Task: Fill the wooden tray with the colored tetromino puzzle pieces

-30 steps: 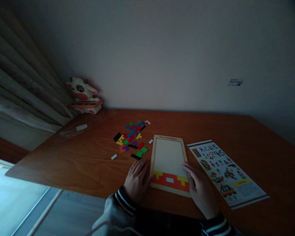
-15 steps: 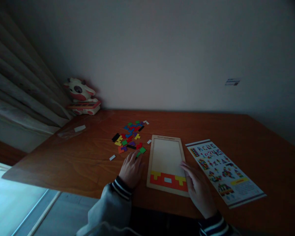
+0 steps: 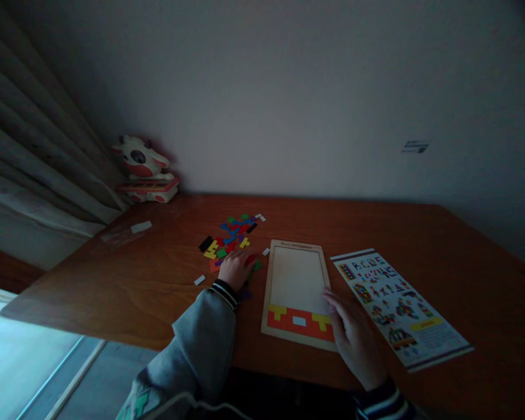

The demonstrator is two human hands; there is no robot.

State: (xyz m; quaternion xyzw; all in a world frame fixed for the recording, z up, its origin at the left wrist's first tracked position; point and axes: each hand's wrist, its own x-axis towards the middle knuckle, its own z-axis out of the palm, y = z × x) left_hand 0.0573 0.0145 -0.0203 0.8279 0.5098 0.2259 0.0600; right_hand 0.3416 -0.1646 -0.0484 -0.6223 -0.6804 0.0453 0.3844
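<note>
My left hand (image 3: 236,268) reaches over the near part of a pile of coloured flat pieces, its fingers bent down; what lies under the fingertips is hidden. A purple piece (image 3: 246,294) lies beside my left wrist. My right hand (image 3: 350,329), fingers extended, rests on the right edge of a wooden tray (image 3: 266,297) and holds nothing. Red, yellow and white pieces (image 3: 299,321) fill the near end of the tray. Yellow (image 3: 244,242), blue, green, red and black (image 3: 206,244) pieces lie farther off. A white piece (image 3: 200,280) sits apart on the left.
A printed pattern sheet (image 3: 402,309) lies right of the tray on the wooden table (image 3: 157,280). At the back left stands a cow toy (image 3: 146,169) beside a curtain (image 3: 39,134). A white slip (image 3: 141,227) lies near the left edge.
My left hand has moved forward over the pile, covering pieces that showed before. A purple piece now shows by my left wrist. My right hand stays on the tray edge.
</note>
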